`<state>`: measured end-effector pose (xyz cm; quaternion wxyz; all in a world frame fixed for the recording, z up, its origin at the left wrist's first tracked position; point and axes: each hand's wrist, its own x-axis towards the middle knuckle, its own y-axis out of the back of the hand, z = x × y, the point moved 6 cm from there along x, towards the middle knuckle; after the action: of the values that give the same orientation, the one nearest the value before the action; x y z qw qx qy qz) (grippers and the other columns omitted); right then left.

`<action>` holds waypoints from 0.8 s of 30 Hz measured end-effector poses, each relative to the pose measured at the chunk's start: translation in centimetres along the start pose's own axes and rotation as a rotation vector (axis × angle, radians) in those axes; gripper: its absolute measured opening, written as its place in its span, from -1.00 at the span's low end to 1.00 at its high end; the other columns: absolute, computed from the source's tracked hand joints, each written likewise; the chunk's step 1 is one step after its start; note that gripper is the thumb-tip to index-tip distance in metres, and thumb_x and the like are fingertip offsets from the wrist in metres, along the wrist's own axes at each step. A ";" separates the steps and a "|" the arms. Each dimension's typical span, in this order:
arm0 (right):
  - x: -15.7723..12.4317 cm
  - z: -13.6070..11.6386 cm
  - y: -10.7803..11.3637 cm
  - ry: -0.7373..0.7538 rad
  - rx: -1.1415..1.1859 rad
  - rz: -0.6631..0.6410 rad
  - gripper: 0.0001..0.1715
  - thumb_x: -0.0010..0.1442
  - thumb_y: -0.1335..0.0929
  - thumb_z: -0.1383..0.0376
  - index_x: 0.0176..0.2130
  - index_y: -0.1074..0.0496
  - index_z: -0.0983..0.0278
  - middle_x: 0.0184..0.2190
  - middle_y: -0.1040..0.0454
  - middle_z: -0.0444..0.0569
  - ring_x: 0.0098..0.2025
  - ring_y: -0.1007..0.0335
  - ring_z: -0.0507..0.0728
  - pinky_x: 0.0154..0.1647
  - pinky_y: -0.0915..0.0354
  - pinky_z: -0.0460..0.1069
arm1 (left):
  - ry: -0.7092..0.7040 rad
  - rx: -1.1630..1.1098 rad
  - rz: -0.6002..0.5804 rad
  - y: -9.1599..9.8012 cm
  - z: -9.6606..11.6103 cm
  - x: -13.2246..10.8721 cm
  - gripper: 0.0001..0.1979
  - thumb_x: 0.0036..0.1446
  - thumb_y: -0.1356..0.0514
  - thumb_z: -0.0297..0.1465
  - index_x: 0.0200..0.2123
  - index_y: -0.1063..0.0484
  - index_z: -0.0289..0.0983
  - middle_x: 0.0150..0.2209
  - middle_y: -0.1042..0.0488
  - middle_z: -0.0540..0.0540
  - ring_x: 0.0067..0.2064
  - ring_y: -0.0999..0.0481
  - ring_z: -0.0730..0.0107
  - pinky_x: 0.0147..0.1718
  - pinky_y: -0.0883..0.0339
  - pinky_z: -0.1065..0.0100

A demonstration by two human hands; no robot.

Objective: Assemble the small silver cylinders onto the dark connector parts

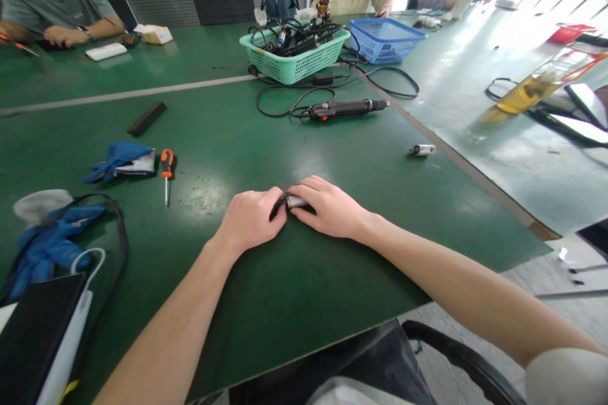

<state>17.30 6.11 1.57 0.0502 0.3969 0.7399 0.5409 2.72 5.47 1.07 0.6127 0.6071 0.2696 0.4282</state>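
Small part: a short dark-and-silver piece, held low over the green tabletop, on the person's side of it and straight ahead of them.
Long axis: it runs side to side across the person, with the dark end toward the left and the silver end toward the right.
Left hand: curled shut with the knuckles up, its fingertips pinching the dark end.
Right hand: closed over the silver end, with the fingers draped on top and hiding most of it.
Nearer hand: neither, since both grip the piece and their fingertips nearly meet above it.
Contact below: both hands rest on the tabletop, but I cannot tell whether the piece itself touches the surface.
To the left: an orange-handled screwdriver lies well apart, its blade pointing back toward the person, with blue gloves just beside it.
Beyond the hands: a corded power driver lies crosswise in front of a green basket.
To the right: a small silver cylinder lies alone, well apart from the hands.
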 end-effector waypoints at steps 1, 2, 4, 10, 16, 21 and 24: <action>0.0 0.0 0.0 -0.001 -0.004 -0.003 -0.68 0.34 -0.31 0.25 0.06 -0.41 0.31 -0.08 -0.49 0.12 0.00 -0.38 0.25 0.07 -0.36 0.16 | -0.001 0.000 0.000 0.0 0.0 0.0 -0.79 0.28 -0.04 -0.29 -0.22 -0.43 -0.23 -0.40 -0.54 -0.07 -0.42 -0.49 0.31 -0.44 -0.17 0.32; 0.0 0.0 0.0 -0.001 -0.007 -0.006 -0.68 0.34 -0.32 0.25 0.05 -0.41 0.31 -0.08 -0.49 0.12 -0.01 -0.38 0.25 0.07 -0.36 0.16 | -0.001 -0.001 0.000 0.0 0.0 0.0 -0.79 0.28 -0.04 -0.29 -0.22 -0.43 -0.23 -0.40 -0.54 -0.06 -0.43 -0.48 0.31 -0.44 -0.17 0.31; 0.1 -0.1 0.1 -0.002 -0.010 -0.011 -0.68 0.34 -0.32 0.25 0.04 -0.42 0.33 -0.08 -0.49 0.13 -0.01 -0.38 0.25 0.07 -0.36 0.16 | -0.001 -0.002 0.003 0.1 0.1 0.0 -0.79 0.28 -0.03 -0.29 -0.22 -0.43 -0.23 -0.41 -0.53 -0.06 -0.44 -0.48 0.31 -0.44 -0.17 0.31; 0.0 -0.1 0.0 -0.007 -0.004 -0.007 -0.68 0.34 -0.32 0.26 0.04 -0.42 0.32 -0.08 -0.49 0.13 0.00 -0.38 0.25 0.07 -0.36 0.16 | 0.001 0.011 0.008 0.1 0.0 0.0 -0.79 0.29 -0.03 -0.29 -0.23 -0.42 -0.22 -0.41 -0.53 -0.05 -0.43 -0.49 0.31 -0.45 -0.16 0.31; 0.1 -0.1 0.1 -0.008 -0.007 -0.003 -0.69 0.33 -0.32 0.25 0.04 -0.42 0.30 -0.08 -0.50 0.12 -0.01 -0.39 0.25 0.06 -0.36 0.17 | 0.004 0.007 0.005 0.1 -0.1 -0.1 -0.78 0.29 -0.03 -0.28 -0.23 -0.43 -0.22 -0.40 -0.54 -0.07 -0.43 -0.49 0.30 -0.45 -0.16 0.32; 0.1 -0.1 0.1 -0.010 -0.001 -0.005 -0.68 0.32 -0.33 0.26 0.05 -0.42 0.30 -0.08 -0.50 0.13 0.00 -0.39 0.26 0.06 -0.36 0.17 | 0.013 -0.007 0.001 0.1 -0.1 -0.1 -0.77 0.29 -0.02 -0.27 -0.23 -0.44 -0.22 -0.40 -0.54 -0.07 -0.43 -0.49 0.31 -0.44 -0.18 0.32; 0.0 0.1 0.1 -0.016 0.001 -0.005 -0.67 0.32 -0.33 0.26 0.05 -0.42 0.30 -0.08 -0.50 0.12 0.01 -0.39 0.25 0.07 -0.36 0.17 | 0.015 -0.005 0.001 0.1 -0.1 0.0 -0.77 0.29 -0.03 -0.27 -0.23 -0.45 -0.22 -0.41 -0.54 -0.07 -0.43 -0.49 0.31 -0.44 -0.18 0.32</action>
<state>17.36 6.19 1.63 0.0575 0.3994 0.7406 0.5373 2.60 5.49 1.14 0.6120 0.6025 0.2726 0.4338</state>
